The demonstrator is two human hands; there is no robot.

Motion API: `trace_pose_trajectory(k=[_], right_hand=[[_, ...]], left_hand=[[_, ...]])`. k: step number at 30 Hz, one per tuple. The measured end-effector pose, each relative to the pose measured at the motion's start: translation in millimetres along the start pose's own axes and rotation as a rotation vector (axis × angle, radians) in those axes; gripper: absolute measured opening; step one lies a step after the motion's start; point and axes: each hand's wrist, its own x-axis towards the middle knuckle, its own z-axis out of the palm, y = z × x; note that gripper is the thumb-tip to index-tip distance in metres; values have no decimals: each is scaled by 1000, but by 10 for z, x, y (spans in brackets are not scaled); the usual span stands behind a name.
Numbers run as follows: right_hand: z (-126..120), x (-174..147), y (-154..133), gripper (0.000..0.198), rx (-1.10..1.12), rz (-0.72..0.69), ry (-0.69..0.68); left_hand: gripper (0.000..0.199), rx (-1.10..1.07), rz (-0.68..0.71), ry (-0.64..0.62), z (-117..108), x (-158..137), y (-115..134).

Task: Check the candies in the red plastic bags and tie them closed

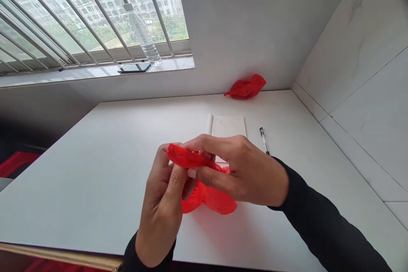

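Both my hands grip a thin red plastic bag [219, 197] above the white table, near its front edge. My left hand [167, 204] pinches a bunched, rolled part of the bag between thumb and fingers. From the right, my right hand [237, 170] holds the same bunched strip, its thumb and fingers close to the left thumb. Below the hands the rest of the bag hangs loose and puffed. Some of my fingertips are hidden behind the red plastic.
An open notepad [229, 125] lies beyond my hands, with a pen [264, 139] to its right. Another crumpled red bag [245, 87] rests against the back wall. On the windowsill are a water bottle [143, 36] and a phone [134, 68]. A tiled wall [360, 93] bounds the table [79, 178] on the right.
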Motion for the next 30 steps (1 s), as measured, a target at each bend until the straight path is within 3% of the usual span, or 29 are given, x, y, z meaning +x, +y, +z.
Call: trace_pose_trajectory(k=[6, 8, 11, 14, 16, 21, 26, 30], right_hand=[[-22, 11, 44, 26, -89, 66, 47], [-38, 15, 44, 17, -110, 79, 43], [-76, 6, 24, 5, -123, 97, 108], [-105, -21, -5, 5, -131, 105, 199], [-101, -39, -21, 9, -107, 67, 209], [-23, -60, -60, 20, -136, -105, 217], [47, -91, -125, 22, -328, -95, 331], [80, -113, -190, 21, -317, -117, 234]], left_hand=[[19, 3, -120, 106, 64, -76, 93], [19, 10, -111, 108, 88, -96, 121], [27, 100, -56, 63, 71, -105, 110], [20, 252, -17, -55, -32, -79, 41], [19, 264, -28, -70, -119, -49, -11], [20, 180, 9, 39, -165, -37, -21], [19, 468, 18, -128, 42, -147, 114], [18, 450, 2, -236, 123, -156, 136]])
